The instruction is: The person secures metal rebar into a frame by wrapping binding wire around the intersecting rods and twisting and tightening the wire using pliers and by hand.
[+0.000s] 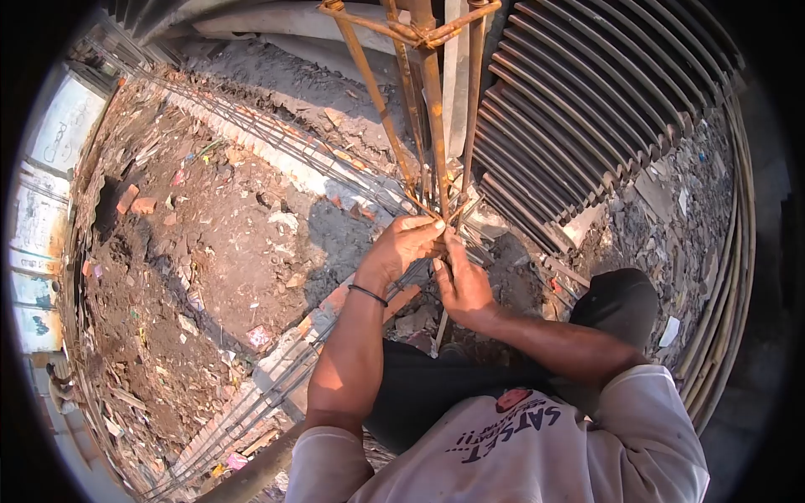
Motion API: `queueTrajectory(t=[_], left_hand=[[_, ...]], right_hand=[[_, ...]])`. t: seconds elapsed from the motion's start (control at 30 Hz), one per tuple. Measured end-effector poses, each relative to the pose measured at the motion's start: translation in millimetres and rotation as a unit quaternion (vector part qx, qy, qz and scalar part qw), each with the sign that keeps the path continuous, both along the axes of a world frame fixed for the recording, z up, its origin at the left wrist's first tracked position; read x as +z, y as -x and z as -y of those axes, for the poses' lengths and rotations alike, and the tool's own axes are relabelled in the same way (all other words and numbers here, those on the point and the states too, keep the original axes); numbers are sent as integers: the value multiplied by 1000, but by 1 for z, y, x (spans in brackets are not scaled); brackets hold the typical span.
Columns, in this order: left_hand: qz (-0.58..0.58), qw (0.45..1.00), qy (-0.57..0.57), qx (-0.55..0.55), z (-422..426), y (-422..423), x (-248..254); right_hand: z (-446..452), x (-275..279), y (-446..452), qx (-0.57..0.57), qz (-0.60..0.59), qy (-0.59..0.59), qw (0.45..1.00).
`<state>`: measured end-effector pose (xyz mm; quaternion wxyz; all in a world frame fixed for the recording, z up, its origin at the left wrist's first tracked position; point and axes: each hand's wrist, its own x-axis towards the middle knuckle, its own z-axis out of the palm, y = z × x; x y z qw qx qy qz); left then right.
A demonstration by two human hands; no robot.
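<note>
Rusty upright steel bars point(435, 126), tied with square rings, rise in front of me. At their lower part my left hand point(407, 247) is closed, its thumb and fingers pinched together beside the bars. What it pinches is too small to name. Close against it on the right is my right hand point(463, 281), fingers bent together near the same spot, their grip partly hidden. A dark band point(367, 292) circles my left wrist. A lower ring point(449, 214) of the bars shows just above the fingertips.
Long thin steel rods point(277, 142) run along a brick strip on the left. Stacked dark corrugated sheets point(587, 92) stand at the upper right. Rubble and soil point(210, 243) spread at left. Bundled poles point(723, 310) curve along the right edge. A bent knee point(625, 306) is near my right arm.
</note>
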<state>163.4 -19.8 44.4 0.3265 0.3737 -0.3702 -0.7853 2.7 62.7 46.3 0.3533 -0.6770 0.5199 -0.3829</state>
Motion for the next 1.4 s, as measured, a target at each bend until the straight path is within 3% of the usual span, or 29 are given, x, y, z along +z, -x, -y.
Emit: queueTrajectory(t=[0.1,0.13,0.2,0.23,0.33,0.4,0.43,0.47,0.5,0.53,0.6,0.63,0.67,0.77,0.8,0.83,0.9,0.93,1.0,1.03,1.1,1.13,1.2,1.23,1.27,1.4], left_hand=[[-63,995,-75,26,-4,5,-7],[-63,994,-82,14,-4,5,-6],[-50,994,-96,28,-4,10,-4],[-21,994,-98,53,-4,13,0],[39,994,-80,63,-6,18,4],[70,993,-56,71,-9,20,7],[95,991,-51,86,-11,21,9],[120,987,-45,100,-11,22,14],[144,980,-61,124,-13,28,22],[146,980,-59,125,-13,29,21],[223,964,43,138,-14,28,15],[236,954,104,154,-15,31,9],[293,933,143,154,-16,34,8],[491,835,212,127,-26,47,41],[540,774,301,136,-28,49,35],[582,704,384,136,-30,50,27],[657,677,327,65,-37,60,54],[666,668,321,83,-37,60,54],[618,717,310,84,-35,54,46],[625,710,308,97,-33,50,40],[557,761,309,127,-33,45,31],[558,758,309,135,-33,44,37],[514,812,248,123,-32,42,49],[520,821,214,103,-29,40,48],[518,821,214,107,-28,38,46],[528,806,246,106,-20,32,38]], right_hand=[[-4,11,-7,28,-145,-88,985],[-5,10,-10,16,-145,-97,985],[-10,4,-2,72,-175,-7,982],[-13,6,12,52,-181,-20,982],[-11,18,51,285,-212,121,927],[5,8,101,338,-277,100,894],[13,-5,128,289,-287,63,911],[26,-19,155,267,-387,-71,880],[31,-62,195,206,-455,-90,862],[37,-86,227,201,-537,-227,787],[22,-128,277,177,-537,-374,735],[0,-154,293,91,-505,-355,781],[-7,-175,301,93,-532,-373,754],[-40,-176,285,76,-564,-318,758],[-51,-199,288,-12,-525,-349,776],[-63,-224,298,-17,-544,-318,776],[-71,-246,311,-13,-554,-305,775],[-69,-243,309,0,-544,-325,773],[-67,-223,301,-2,-512,-325,795],[-63,-219,299,6,-512,-312,800],[-55,-212,306,-19,-484,-343,805],[-47,-201,310,-16,-487,-335,806],[-34,-174,319,71,-455,-325,826],[-30,-151,319,81,-386,-310,865],[-26,-130,315,82,-389,-307,865],[-20,10,224,29,-202,-405,891]])
